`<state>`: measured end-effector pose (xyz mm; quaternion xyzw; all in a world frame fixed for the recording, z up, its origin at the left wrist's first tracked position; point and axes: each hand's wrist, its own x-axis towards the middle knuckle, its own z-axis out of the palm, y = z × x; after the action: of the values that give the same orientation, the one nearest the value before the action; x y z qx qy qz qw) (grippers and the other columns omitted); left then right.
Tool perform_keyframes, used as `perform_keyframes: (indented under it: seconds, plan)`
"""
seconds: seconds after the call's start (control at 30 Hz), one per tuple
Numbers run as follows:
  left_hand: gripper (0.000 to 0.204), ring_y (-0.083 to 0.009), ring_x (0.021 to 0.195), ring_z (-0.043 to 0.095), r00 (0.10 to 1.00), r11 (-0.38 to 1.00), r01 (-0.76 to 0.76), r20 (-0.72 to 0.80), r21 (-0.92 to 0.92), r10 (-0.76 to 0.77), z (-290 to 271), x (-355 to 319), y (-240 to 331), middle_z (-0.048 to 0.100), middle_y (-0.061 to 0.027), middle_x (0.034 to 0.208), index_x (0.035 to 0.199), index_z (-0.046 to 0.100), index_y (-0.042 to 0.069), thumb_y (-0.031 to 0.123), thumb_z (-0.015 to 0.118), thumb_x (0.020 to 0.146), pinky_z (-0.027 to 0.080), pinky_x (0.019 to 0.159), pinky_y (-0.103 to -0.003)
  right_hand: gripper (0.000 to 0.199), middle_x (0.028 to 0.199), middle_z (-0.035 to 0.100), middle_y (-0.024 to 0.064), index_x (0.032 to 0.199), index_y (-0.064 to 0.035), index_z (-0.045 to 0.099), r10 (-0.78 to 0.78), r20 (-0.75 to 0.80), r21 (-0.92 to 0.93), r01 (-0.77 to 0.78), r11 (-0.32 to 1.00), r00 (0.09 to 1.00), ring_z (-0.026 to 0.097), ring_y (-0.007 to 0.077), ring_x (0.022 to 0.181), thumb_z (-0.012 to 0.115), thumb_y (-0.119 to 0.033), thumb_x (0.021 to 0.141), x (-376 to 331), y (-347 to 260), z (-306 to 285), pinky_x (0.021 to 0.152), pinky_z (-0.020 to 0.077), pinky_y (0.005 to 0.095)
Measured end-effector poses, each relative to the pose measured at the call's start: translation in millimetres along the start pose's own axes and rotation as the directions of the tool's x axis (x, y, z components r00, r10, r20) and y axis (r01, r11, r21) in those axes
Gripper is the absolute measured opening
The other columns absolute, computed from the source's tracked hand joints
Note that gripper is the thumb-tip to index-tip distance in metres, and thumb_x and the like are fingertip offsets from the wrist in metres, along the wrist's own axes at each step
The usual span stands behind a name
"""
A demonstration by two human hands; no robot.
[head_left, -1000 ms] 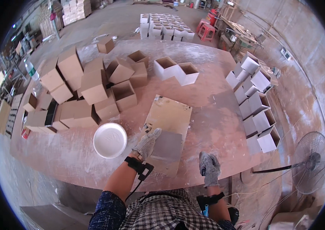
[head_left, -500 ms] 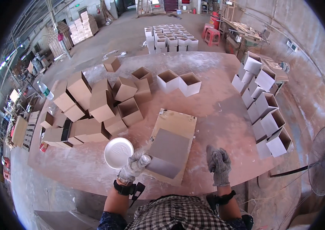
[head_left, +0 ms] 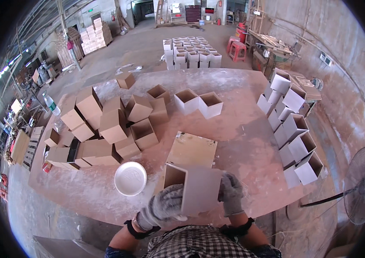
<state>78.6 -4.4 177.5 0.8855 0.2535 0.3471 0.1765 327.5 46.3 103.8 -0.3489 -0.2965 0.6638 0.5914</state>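
A cardboard box with a tan inside and pale grey-white outer faces, the grey-white box [head_left: 203,189], is raised over the near end of a tan board [head_left: 193,148]. Its opening turns to the left. My gloved left hand [head_left: 163,208] grips it at the lower left, fingers at the opening's edge. On the right, my gloved right hand [head_left: 230,193] is closed against the pale face; its fingertips are partly hidden behind the box. A round white bowl [head_left: 131,178] with whitish stuff inside stands left of the board, near my left hand.
Several plain brown boxes [head_left: 113,124] crowd the table's left side. Two white-sided boxes [head_left: 198,103] stand at the far middle, and a stack of white boxes [head_left: 294,129] lines the right edge. Beyond the table [head_left: 251,155] are more white boxes [head_left: 193,53]. A fan [head_left: 363,185] stands at right.
The grey-white box has been lifted and turned, so its opening now shows on the left. My right hand has moved left onto the box. My left hand has shifted to its lower left.
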Motion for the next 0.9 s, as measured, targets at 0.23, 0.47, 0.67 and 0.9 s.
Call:
perform_keyframes:
  seconds: [0.23, 0.47, 0.67, 0.9]
  plan:
    - [0.038, -0.0318, 0.119, 0.055, 0.958, 0.844, -0.247, 0.249, 0.476, 0.140, 35.6, -38.8, -18.6, 0.058, -0.0148, 0.125, 0.114, 0.064, 0.004, 0.014, 0.058, 0.078, 0.041, 0.106, -0.044, 0.030, 0.110, 0.065, 0.0083, 0.122, -0.0023, 0.054, -0.204, 0.032, -0.153, 0.206, 0.966, 0.978, 0.064, 0.0161, 0.097, 0.060, -0.006, 0.093, -3.4, 13.7, 17.7, 0.077, 0.0556, 0.0304]
    - [0.044, -0.0291, 0.123, 0.053, 0.936, 0.861, -0.288, 0.314, 0.419, 0.160, 33.2, -36.6, -38.3, 0.059, -0.0099, 0.126, 0.124, 0.060, 0.006, 0.017, 0.057, 0.082, 0.040, 0.107, -0.043, 0.040, 0.122, 0.057, 0.0114, 0.127, -0.0005, 0.047, -0.263, 0.172, -0.219, 0.297, 0.929, 0.949, 0.058, 0.0200, 0.114, 0.063, 0.000, 0.090, -7.7, -4.5, 25.3, 0.097, 0.0484, 0.0294]
    - [0.042, -0.0274, 0.128, 0.049, 0.797, 0.429, -0.594, 0.571, 0.681, 0.196, 15.5, -16.1, -32.2, 0.053, -0.0099, 0.134, 0.131, 0.053, 0.007, 0.019, 0.049, 0.092, 0.038, 0.109, -0.040, 0.045, 0.129, 0.052, 0.0110, 0.128, -0.0002, 0.047, -0.362, 0.201, -0.093, 0.386, 0.918, 0.910, 0.054, 0.0212, 0.120, 0.065, 0.001, 0.087, -2.6, 7.8, 3.6, 0.101, 0.0455, 0.0308]
    - [0.046, -0.0293, 0.129, 0.047, 0.758, 0.272, -0.649, 0.635, 0.711, 0.147, 2.2, -4.3, -26.8, 0.048, -0.0120, 0.139, 0.136, 0.047, 0.007, 0.021, 0.050, 0.092, 0.039, 0.109, -0.045, 0.046, 0.133, 0.050, 0.0120, 0.129, -0.0017, 0.047, -0.373, 0.239, -0.085, 0.402, 0.912, 0.897, 0.052, 0.0229, 0.123, 0.066, -0.001, 0.087, 2.2, 12.2, -0.9, 0.103, 0.0436, 0.0319]
